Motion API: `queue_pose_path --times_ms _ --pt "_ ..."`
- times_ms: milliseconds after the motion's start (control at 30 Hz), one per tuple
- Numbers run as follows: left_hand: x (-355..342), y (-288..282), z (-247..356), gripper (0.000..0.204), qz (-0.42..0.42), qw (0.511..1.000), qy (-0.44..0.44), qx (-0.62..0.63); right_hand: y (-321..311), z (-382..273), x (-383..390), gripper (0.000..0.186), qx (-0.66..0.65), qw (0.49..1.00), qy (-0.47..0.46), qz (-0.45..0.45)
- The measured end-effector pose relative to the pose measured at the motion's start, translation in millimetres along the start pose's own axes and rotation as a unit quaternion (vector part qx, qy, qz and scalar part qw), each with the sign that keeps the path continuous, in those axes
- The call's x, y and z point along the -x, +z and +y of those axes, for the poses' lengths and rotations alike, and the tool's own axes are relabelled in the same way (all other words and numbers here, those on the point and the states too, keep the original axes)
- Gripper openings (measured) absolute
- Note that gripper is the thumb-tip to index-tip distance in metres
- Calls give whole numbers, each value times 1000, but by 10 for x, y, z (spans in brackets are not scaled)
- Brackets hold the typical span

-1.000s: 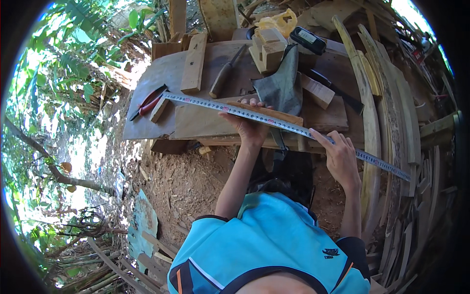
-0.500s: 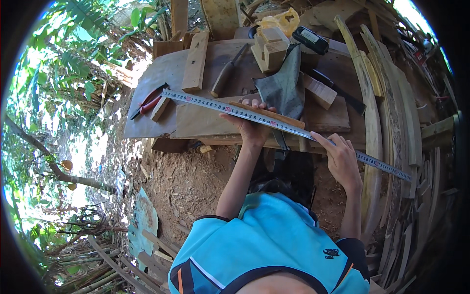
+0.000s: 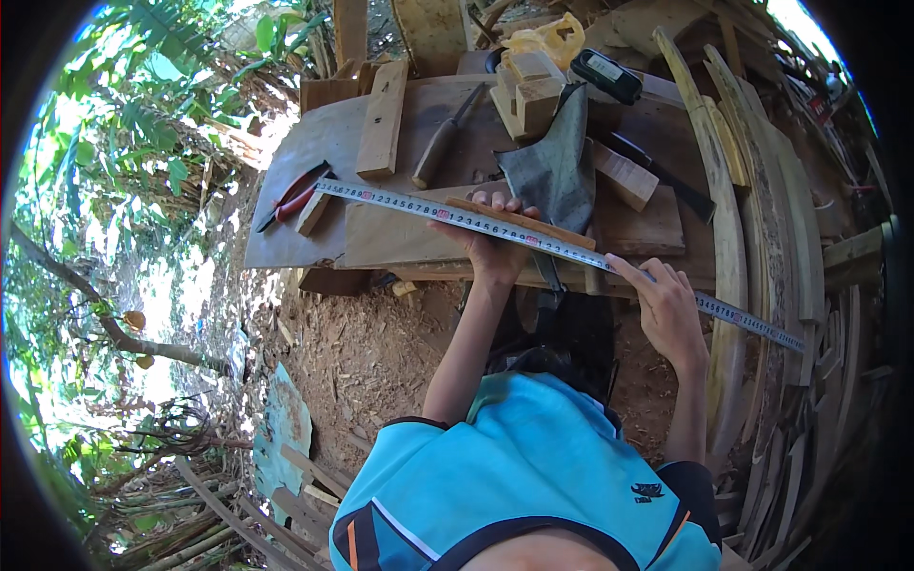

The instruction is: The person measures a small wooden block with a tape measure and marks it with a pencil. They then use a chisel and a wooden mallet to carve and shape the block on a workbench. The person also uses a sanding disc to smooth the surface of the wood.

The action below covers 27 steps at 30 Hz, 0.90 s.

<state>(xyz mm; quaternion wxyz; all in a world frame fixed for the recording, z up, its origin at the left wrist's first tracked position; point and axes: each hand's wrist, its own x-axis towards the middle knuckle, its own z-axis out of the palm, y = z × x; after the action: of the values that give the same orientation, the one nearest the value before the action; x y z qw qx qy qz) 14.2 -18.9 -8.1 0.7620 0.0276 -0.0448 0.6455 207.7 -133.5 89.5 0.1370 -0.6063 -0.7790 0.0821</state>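
A long silver measuring tape (image 3: 409, 203) stretches straight across in front of me, slanting down toward the right. My left hand (image 3: 487, 252) holds it from beneath, its fingers curled over a slim reddish-brown wooden strip (image 3: 538, 226) that lies along the tape's far edge. Near the strip's right end, my right hand (image 3: 669, 309) grips the tape, with the index finger stretched along it and a fingertip at the strip's end. The tape passes partly behind this hand and runs on to the right. No tape case shows.
Below the tape stands a wooden bench (image 3: 286, 238). On it are red-handled pliers (image 3: 293, 202), a wooden-handled chisel-like tool (image 3: 436, 152), a wooden block (image 3: 384, 119), a grey cloth (image 3: 557, 157), a dark-bladed tool (image 3: 676, 190) and a black device (image 3: 606, 76). Long planks (image 3: 728, 314) lie at the right.
The whole picture has shifted very slightly to the right. Both hands keep their hold on the tape and wooden strip, with no clear movement between them.
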Motion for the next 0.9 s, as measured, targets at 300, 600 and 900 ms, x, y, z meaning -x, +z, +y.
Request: queue_pose_path --times_ms 300,600,900 --pt "2 -4 10 70 16 1000 0 -13 17 -14 -3 51 -3 1000 8 -8" --pt "11 26 5 69 2 1000 2 -8 6 -33 -2 49 -7 1000 4 -11" --pt "5 13 -6 69 23 1000 6 -8 21 -24 5 51 -14 1000 9 -10"
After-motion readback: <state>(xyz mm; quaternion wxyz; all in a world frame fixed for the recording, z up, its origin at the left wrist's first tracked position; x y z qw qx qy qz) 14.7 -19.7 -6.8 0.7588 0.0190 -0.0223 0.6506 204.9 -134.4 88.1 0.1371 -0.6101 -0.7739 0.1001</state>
